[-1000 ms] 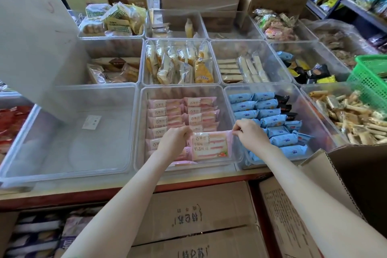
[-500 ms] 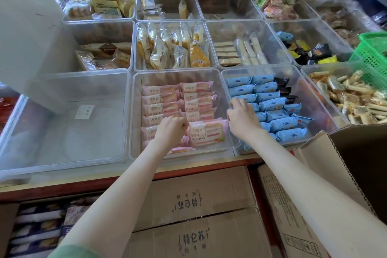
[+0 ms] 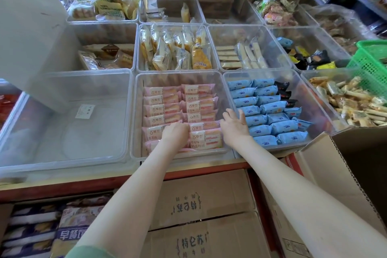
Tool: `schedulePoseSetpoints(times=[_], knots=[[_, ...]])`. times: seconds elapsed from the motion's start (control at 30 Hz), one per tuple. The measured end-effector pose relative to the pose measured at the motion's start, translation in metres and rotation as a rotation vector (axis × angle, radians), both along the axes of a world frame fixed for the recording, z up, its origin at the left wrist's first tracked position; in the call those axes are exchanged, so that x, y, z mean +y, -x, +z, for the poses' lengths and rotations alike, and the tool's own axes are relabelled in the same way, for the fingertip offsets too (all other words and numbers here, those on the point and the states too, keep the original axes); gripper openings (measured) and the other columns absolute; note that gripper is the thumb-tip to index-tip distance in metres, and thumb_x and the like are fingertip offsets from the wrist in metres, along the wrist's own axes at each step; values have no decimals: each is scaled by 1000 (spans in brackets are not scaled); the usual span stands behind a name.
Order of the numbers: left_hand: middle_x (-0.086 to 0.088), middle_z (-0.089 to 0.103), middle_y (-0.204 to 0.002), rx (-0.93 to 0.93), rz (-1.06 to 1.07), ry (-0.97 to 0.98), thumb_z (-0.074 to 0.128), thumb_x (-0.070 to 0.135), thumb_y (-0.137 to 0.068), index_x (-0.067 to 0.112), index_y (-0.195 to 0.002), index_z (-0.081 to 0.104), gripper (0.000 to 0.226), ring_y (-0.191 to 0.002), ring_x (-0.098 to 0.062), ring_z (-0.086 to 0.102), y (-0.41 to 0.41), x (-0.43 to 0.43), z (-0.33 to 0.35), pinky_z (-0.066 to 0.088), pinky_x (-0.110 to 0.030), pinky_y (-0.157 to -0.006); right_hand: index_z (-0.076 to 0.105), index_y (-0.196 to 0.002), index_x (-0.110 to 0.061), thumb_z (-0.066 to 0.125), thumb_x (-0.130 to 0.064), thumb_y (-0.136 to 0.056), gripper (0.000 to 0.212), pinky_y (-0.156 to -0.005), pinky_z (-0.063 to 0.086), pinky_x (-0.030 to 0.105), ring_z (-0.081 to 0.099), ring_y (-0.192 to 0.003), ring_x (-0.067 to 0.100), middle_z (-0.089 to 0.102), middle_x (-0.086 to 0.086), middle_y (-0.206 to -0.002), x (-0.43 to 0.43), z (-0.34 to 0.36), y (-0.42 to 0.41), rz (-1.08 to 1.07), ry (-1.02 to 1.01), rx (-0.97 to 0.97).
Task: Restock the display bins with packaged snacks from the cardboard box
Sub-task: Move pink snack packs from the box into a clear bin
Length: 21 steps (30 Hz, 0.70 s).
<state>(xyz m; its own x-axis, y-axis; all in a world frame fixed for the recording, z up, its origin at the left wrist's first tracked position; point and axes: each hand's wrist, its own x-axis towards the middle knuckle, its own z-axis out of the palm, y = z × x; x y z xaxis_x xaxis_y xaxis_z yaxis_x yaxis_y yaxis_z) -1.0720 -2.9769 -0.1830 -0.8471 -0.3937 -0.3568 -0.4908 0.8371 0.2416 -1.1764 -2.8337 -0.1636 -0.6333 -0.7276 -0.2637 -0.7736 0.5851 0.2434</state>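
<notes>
The clear display bin (image 3: 135,115) at centre front holds two columns of pink snack packets (image 3: 161,109). One pink packet (image 3: 206,138) lies at the bin's front right. My left hand (image 3: 176,134) is inside the bin with its fingers curled at that packet's left end. At the packet's right end, my right hand (image 3: 234,124) has its fingers spread and straight, resting against the bin's right wall. The open cardboard box (image 3: 314,165) stands at lower right, and its inside is dark.
Right of the pink bin is a bin of blue packets (image 3: 272,111); left of it is a clear bin (image 3: 62,123) with only a label inside. More snack bins fill the back rows. A green basket (image 3: 370,65) sits far right. Sealed cartons (image 3: 199,205) stack below the counter edge.
Both hands lowered the pink packet into the bin's front right. My right hand let go of its end and spread its fingers. The view shifted closer.
</notes>
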Motion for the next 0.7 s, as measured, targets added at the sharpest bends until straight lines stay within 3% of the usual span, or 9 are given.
schedulePoseSetpoints(times=[0.13, 0.27, 0.5, 0.7], knots=[[-13, 53, -127, 96, 43, -21, 47, 20, -97, 9, -130, 48, 35, -114, -32, 52, 0, 21, 21, 45, -41, -93, 40, -135, -12, 47, -3, -86, 50, -107, 21, 37, 26, -134, 25, 34, 8, -143, 13, 23, -7, -10, 181, -88], [-14, 49, -130, 274, 51, -92, 47, 22, -96, 9, -134, 40, 40, -118, -33, 49, 6, 61, 59, 43, -42, -93, 31, -141, -13, 49, -4, -87, 57, -102, 29, 36, 33, -128, 26, 36, 7, -140, 35, 66, -12, -11, 330, -22], [-11, 48, -130, 519, -86, 3, 44, 30, -99, 11, -135, 40, 41, -121, -31, 47, 16, 170, 153, 42, -40, -91, 34, -142, -11, 57, -15, -89, 58, -101, 32, 34, 39, -126, 27, 42, 7, -139, 135, 149, -13, 9, 479, 143], [-11, 50, -128, 641, -165, 64, 44, 30, -98, 12, -131, 42, 38, -118, -31, 49, 26, 302, 199, 42, -41, -88, 46, -133, -8, 63, -16, -82, 55, -101, 38, 43, 44, -119, 32, 50, 12, -128, 272, 182, -6, -44, 609, 170]])
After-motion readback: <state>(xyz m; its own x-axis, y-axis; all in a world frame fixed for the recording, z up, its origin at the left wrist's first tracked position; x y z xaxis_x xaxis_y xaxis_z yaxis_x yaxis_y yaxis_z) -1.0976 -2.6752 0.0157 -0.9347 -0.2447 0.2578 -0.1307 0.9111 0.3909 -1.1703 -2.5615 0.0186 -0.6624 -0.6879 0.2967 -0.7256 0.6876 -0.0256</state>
